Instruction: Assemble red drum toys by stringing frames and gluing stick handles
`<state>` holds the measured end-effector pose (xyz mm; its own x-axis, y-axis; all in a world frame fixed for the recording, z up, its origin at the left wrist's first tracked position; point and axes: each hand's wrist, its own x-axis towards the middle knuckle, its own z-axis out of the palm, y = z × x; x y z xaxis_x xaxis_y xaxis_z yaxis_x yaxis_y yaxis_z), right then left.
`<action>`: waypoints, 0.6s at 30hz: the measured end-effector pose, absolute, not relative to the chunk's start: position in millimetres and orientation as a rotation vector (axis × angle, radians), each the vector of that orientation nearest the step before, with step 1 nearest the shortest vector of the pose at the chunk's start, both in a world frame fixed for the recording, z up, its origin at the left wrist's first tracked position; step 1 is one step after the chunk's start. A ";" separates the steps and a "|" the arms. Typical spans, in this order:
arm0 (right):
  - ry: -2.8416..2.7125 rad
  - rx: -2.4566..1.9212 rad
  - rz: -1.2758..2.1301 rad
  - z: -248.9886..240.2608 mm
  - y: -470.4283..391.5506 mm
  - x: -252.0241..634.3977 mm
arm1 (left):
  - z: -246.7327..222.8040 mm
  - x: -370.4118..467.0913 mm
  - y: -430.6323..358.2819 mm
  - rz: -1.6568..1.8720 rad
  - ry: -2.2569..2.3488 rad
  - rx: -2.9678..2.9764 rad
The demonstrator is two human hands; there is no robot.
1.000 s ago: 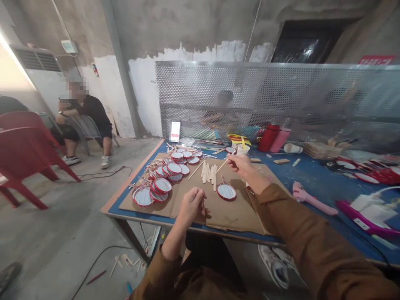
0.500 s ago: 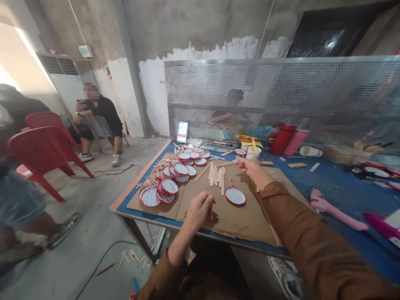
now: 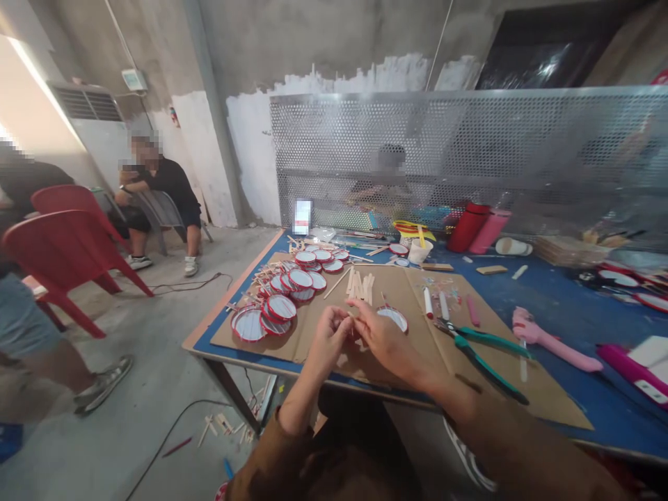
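My left hand and my right hand meet above the cardboard sheet near the table's front edge. Both are closed, fingertips pinched together around something too small and covered to make out. Just behind my right hand lies a single white disc with a red rim, partly hidden by that hand. Flat wooden sticks lie in a bunch beyond my fingers. To the left, several more red-rimmed discs are heaped with thin sticks poking out.
Teal-handled pliers rest on the cardboard's right side, near a pink tool. A white cup, a red bottle and a phone stand farther back. A perforated metal screen borders the table. Red chairs and people are at left.
My right hand has come back from near the white cup to meet my left hand. The pliers and small tubes, earlier covered by my right arm, now show.
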<state>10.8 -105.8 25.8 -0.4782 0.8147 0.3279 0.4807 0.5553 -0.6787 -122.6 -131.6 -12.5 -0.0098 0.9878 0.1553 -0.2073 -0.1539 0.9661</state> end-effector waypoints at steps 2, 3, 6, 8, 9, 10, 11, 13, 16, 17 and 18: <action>-2.199 -1.118 0.566 20.9 -113.8 15.0 | -13.3 -122.8 -131.8 1.370 0.965 1.193; -2.221 -1.153 0.531 18.8 -115.3 17.7 | -13.6 -122.8 -132.0 1.341 0.975 1.216; -2.266 -1.158 0.471 14.6 -116.7 26.1 | -13.7 -122.6 -133.2 1.255 1.042 1.289; -2.261 -1.122 0.453 12.6 -118.4 30.9 | -13.5 -122.3 -134.1 1.223 1.105 1.363; -2.255 -1.109 0.451 11.4 -119.8 32.9 | -13.4 -122.3 -134.5 1.209 1.135 1.408; -2.249 -1.100 0.448 9.9 -121.5 34.9 | -13.2 -122.2 -134.8 1.191 1.165 1.457; -2.243 -1.092 0.443 8.1 -123.2 36.7 | -13.0 -122.2 -135.1 1.168 1.191 1.505; -2.231 -1.093 0.427 3.6 -126.2 40.0 | -12.3 -122.1 -135.8 1.115 1.217 1.568; -2.219 -1.136 0.428 -2.8 -128.9 43.1 | -10.0 -121.9 -137.2 1.071 1.236 1.626; -2.214 -1.156 0.448 -4.4 -129.6 43.5 | -9.0 -121.8 -137.7 1.066 1.245 1.643; -2.202 -1.172 0.477 -5.7 -130.2 43.5 | -8.0 -121.7 -138.1 1.063 1.255 1.661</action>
<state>43.5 -130.2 -5.7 -0.4361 0.8360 0.3330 0.6236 0.5475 -0.5580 -121.7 -138.1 -8.0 0.1611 0.9737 0.1611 0.3189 -0.2059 0.9252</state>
